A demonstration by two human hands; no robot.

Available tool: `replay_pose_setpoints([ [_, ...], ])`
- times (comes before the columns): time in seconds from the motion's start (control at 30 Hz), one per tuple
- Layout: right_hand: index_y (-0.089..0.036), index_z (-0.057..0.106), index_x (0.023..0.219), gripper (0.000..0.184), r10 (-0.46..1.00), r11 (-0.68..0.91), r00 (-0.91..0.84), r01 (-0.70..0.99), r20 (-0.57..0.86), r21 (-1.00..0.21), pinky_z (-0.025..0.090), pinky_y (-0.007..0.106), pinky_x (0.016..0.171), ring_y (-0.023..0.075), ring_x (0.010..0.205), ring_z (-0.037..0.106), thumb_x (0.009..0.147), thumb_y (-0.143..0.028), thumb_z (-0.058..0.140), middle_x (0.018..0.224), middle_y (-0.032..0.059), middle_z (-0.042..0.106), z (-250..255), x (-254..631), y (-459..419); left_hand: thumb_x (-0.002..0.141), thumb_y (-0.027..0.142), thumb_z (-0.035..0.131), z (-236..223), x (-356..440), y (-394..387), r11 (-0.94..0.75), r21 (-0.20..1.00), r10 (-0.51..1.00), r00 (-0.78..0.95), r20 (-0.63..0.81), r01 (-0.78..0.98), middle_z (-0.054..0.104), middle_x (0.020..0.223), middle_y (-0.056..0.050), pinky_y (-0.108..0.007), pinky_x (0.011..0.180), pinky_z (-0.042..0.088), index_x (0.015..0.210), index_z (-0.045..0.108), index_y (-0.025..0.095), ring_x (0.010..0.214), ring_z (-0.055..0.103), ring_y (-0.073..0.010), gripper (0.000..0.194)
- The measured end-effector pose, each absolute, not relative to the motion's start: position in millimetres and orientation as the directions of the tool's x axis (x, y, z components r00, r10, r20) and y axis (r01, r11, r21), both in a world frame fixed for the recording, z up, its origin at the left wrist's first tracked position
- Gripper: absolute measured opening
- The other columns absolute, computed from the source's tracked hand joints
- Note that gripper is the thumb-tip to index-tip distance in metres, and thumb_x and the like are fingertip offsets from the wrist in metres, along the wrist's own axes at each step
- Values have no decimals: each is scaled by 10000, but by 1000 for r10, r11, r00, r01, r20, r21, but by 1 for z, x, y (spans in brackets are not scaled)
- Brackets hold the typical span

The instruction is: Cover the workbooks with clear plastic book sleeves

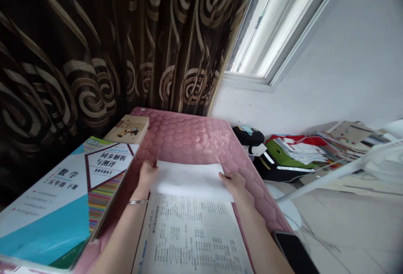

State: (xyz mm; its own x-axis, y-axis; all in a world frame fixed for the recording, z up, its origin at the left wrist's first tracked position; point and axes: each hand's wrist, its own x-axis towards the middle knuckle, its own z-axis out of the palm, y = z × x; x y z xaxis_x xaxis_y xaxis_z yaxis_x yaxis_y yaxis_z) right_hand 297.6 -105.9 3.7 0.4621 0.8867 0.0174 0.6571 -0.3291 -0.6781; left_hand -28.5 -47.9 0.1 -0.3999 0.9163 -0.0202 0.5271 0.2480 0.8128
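A blank white sheet of paper (189, 178) lies across the top of an open printed workbook (192, 236) on a pink quilted table top (189, 139). My left hand (147, 175) grips the sheet's left edge, fingers curled over it; a thin bracelet circles that wrist. At the sheet's right edge my right hand (233, 181) pinches the paper the same way. Both forearms run down along the workbook's sides.
A stack of colourful textbooks (63, 198) sits at the left, a smaller brown-covered book (129, 129) behind it. A dark phone (294, 252) lies at the table's right edge. Patterned curtain behind; bags, papers and a white fan on the floor at right.
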Motion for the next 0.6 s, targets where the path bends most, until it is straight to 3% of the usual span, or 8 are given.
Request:
replay_pose_setpoints([
  [0.3,-246,454,402,407,876,-281,479,587,46,-760,345,290,507,191,558,560,744,-425,584,465,2,523,0,300,-112,712,126,614,-2,-28,-49,232,854,934,-353,-61,466,555,635,33,-236,624,434,765,463,212,650,603,-148,182],
  [0.47,-228,643,615,242,872,-359,477,464,-113,-810,412,266,549,194,669,631,772,-398,569,653,9,669,-6,307,-114,697,100,613,-3,-30,-53,234,858,945,-314,-91,458,593,670,27,-224,620,437,874,503,195,666,625,-146,229],
  [0.6,-219,623,520,241,860,-431,478,496,-177,-754,398,269,539,206,645,641,740,-317,624,571,28,646,-6,310,-109,692,89,607,-3,-33,-63,258,848,940,-323,-110,463,599,670,19,-243,623,441,956,512,172,669,629,-165,292],
])
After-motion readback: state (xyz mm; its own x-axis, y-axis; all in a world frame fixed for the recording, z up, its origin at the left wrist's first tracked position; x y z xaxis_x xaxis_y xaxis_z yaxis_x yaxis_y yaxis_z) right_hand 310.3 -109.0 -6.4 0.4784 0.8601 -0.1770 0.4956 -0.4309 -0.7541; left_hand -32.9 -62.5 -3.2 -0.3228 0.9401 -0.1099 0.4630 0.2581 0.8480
